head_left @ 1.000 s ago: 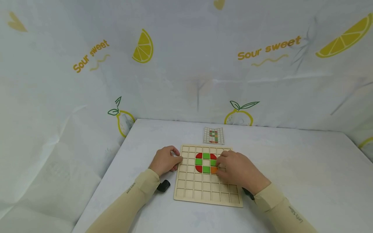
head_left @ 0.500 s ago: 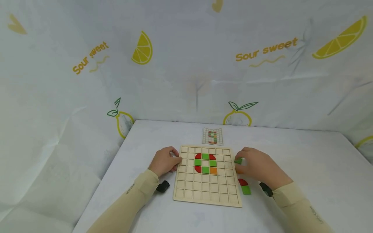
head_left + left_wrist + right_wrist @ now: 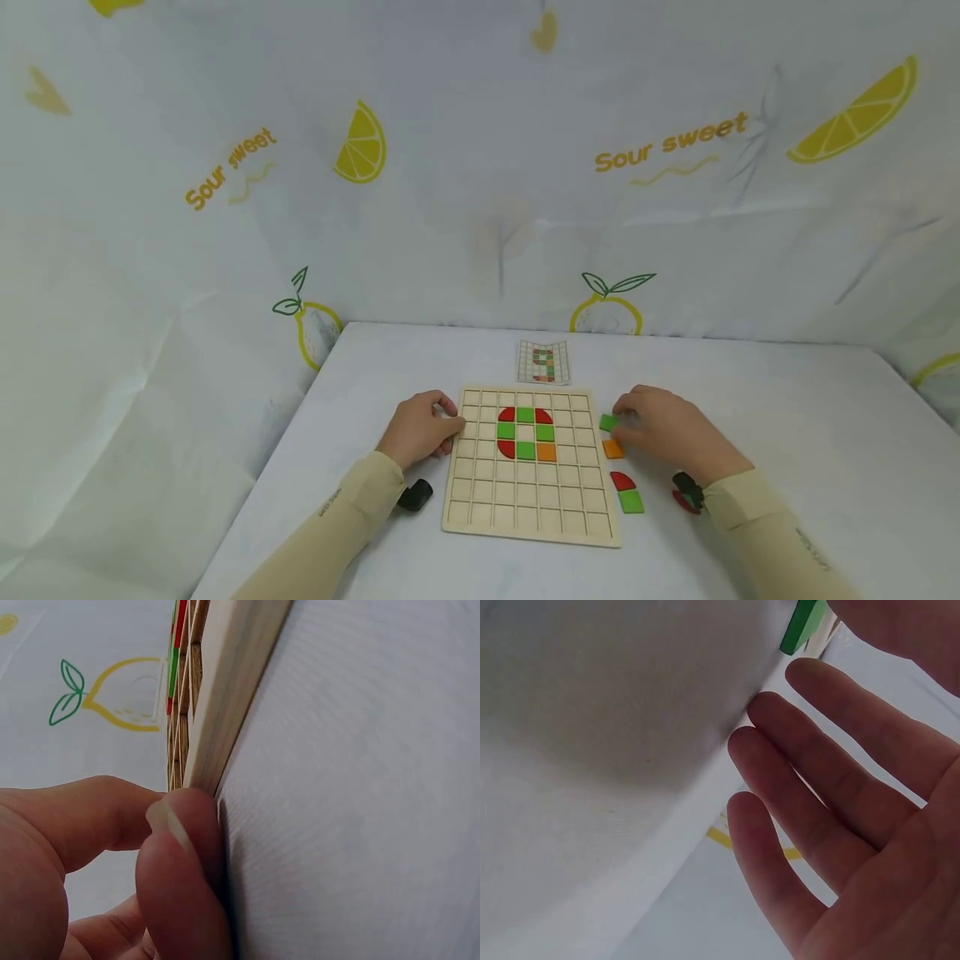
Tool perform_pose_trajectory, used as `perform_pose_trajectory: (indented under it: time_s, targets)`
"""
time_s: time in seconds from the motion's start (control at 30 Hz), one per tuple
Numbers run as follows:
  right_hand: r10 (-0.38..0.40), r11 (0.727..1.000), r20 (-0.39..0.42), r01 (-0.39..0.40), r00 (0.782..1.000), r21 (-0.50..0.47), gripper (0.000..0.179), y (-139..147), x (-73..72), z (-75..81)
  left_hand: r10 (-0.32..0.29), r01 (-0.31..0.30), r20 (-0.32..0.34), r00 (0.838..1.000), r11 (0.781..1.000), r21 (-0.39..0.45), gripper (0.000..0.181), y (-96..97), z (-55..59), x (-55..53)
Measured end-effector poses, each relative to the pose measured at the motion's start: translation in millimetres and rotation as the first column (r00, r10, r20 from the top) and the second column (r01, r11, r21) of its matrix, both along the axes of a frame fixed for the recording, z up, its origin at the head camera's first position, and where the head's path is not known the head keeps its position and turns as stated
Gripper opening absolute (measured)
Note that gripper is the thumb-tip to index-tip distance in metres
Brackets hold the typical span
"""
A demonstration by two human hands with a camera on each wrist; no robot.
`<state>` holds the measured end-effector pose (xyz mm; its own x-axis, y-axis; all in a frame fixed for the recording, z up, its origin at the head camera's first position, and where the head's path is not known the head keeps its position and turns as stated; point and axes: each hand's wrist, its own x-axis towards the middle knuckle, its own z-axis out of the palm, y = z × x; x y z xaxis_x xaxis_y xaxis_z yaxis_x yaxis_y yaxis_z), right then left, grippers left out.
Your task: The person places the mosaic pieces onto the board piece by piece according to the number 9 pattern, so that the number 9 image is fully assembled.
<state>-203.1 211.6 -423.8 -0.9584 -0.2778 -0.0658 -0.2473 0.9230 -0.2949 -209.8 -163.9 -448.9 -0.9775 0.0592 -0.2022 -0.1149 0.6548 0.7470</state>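
Note:
A square wooden grid board (image 3: 487,496) lies on the table, with red quarter-round, green square and orange square tiles set in a ring on it. My left hand (image 3: 420,429) holds the board's left edge; thumb and forefinger meet at that edge in the left wrist view. Right of the board, my right hand (image 3: 667,425) hovers with fingers extended and nothing seen in its grasp. Its fingertips are beside a loose green tile (image 3: 608,423), partly covered by the hand, and an orange tile (image 3: 613,449). In the right wrist view, a green tile (image 3: 804,626) appears near the fingertips.
Nearer me lie a red quarter-round tile (image 3: 622,481) and a green tile (image 3: 632,502). Another red tile (image 3: 686,502) is partly covered by the black wrist device (image 3: 687,487). A printed pattern card (image 3: 543,362) lies behind the board. A lemon-print cloth (image 3: 450,167) hangs behind.
My right hand has left the board for the loose tiles on its right, uncovering them. The left hand stays at the board's edge. The head view has tilted slightly up.

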Motion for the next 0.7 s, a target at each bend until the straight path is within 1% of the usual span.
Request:
perform_pose_trajectory:
  time_s: [0.3,0.53,0.7]
  targets:
    - [0.022,1.000,-0.050,-0.021,0.999,0.015,0.026,-1.2,-1.2,-1.3,-0.001,0.001,-0.028,1.000,1.000,0.000,0.015,-0.2,4.0,2.3]
    - [0.029,0.999,-0.059,-0.028,0.998,0.024,0.021,-1.6,-2.6,-5.6,-0.003,0.003,-0.028,1.000,1.000,0.000,0.015,0.5,3.8,2.6]
    - [0.024,0.999,-0.045,-0.023,0.999,0.032,0.020,-2.0,-2.8,-7.5,-0.005,0.005,-0.026,1.000,1.000,-0.002,0.015,1.2,3.1,1.8]
